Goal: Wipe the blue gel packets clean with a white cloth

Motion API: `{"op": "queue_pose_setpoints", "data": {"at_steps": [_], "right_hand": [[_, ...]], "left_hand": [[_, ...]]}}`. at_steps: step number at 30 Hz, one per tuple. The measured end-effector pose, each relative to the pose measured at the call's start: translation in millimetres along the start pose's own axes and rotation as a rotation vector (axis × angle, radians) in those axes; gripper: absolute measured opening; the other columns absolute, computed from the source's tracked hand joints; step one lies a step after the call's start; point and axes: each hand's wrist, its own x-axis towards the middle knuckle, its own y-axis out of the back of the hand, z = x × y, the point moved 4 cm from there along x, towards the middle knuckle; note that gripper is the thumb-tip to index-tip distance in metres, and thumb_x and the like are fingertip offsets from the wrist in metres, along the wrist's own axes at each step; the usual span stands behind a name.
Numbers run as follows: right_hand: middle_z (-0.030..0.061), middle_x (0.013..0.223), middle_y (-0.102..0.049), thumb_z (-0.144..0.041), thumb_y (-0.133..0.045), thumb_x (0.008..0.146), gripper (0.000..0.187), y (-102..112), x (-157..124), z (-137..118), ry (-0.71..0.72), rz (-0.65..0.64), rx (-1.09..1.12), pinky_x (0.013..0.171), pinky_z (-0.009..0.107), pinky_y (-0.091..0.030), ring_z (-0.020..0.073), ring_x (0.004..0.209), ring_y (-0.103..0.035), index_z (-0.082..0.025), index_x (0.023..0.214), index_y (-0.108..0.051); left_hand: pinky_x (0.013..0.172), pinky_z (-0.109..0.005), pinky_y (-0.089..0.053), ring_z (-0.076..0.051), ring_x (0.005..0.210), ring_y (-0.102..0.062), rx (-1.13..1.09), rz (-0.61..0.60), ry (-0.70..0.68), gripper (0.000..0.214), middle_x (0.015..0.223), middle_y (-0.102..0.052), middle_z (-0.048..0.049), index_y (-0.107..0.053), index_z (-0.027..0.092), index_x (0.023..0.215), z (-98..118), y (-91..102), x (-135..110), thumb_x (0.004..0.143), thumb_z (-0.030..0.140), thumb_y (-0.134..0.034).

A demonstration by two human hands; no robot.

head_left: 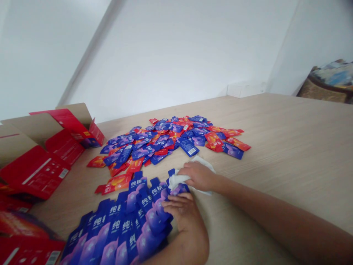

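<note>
My left hand [185, 215] rests on a fanned stack of blue and purple sachets [121, 224] at the near edge of the table, its fingers curled over the top packets. My right hand [199, 176] lies just beyond it, closed on a crumpled white cloth [179, 179] that presses against a blue sachet. Farther back lies a loose pile of several blue and red sachets [171, 138].
The wooden table [289, 147] runs to a white wall. Flattened red cartons [35, 171] and an open red box [82, 129] sit at the left. More red packaging [24, 239] lies at the near left. A cushioned seat [328, 82] shows at the far right.
</note>
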Motion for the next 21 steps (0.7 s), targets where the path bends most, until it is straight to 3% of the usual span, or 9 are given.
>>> {"op": "queue_pose_setpoints", "data": {"at_steps": [3,8,14,19,21], "right_hand": [[0.0046,0.094,-0.058,-0.027,-0.057,0.082,0.028,-3.1,1.6,-3.6,0.034,-0.025,0.028,0.078,0.03,-0.033,0.0187,0.089,-0.052,-0.023,0.109,-0.058],[0.0063,0.094,-0.058,-0.026,-0.051,0.085,0.025,0.4,1.5,10.4,-0.114,0.014,-0.041,0.079,0.031,-0.033,0.0205,0.093,-0.051,-0.021,0.109,-0.058],[0.0053,0.095,-0.058,-0.027,-0.057,0.081,0.028,-4.6,0.4,-8.4,0.044,-0.028,0.046,0.079,0.03,-0.034,0.0196,0.09,-0.053,-0.022,0.109,-0.058],[0.0067,0.094,-0.059,-0.027,-0.053,0.083,0.026,-2.7,0.4,3.9,-0.096,-0.009,-0.038,0.077,0.032,-0.035,0.0211,0.09,-0.053,-0.021,0.108,-0.057],[0.0065,0.094,-0.059,-0.027,-0.054,0.082,0.027,-1.2,-1.4,4.7,-0.079,-0.01,-0.042,0.077,0.031,-0.035,0.0211,0.09,-0.053,-0.021,0.108,-0.057]], "left_hand": [[0.07,-0.044,-0.053,-0.035,0.088,-0.065,0.045,0.02,-0.017,0.034,0.097,-0.068,-0.0256,-0.064,0.004,0.099,-0.4,1.6,-0.2,0.077,-0.003,-0.04],[0.071,-0.045,-0.053,-0.034,0.088,-0.065,0.047,0.021,-0.015,0.034,0.099,-0.068,-0.0246,-0.064,0.004,0.099,0.7,-1.4,-1.2,0.076,-0.003,-0.04],[0.072,-0.047,-0.052,-0.035,0.088,-0.065,-0.014,0.03,0.001,0.035,0.098,-0.068,-0.0246,-0.064,0.004,0.099,-0.5,-0.3,-1.2,0.076,-0.003,-0.039],[0.072,-0.045,-0.052,-0.036,0.089,-0.065,0.055,0.029,-0.001,0.035,0.1,-0.067,-0.0246,-0.064,0.005,0.099,2.0,-3.6,-0.5,0.076,-0.003,-0.039],[0.071,-0.045,-0.052,-0.035,0.087,-0.065,0.103,0.041,0.004,0.033,0.098,-0.068,-0.0245,-0.065,0.006,0.098,3.2,-5.4,-0.3,0.077,-0.002,-0.04]]}}
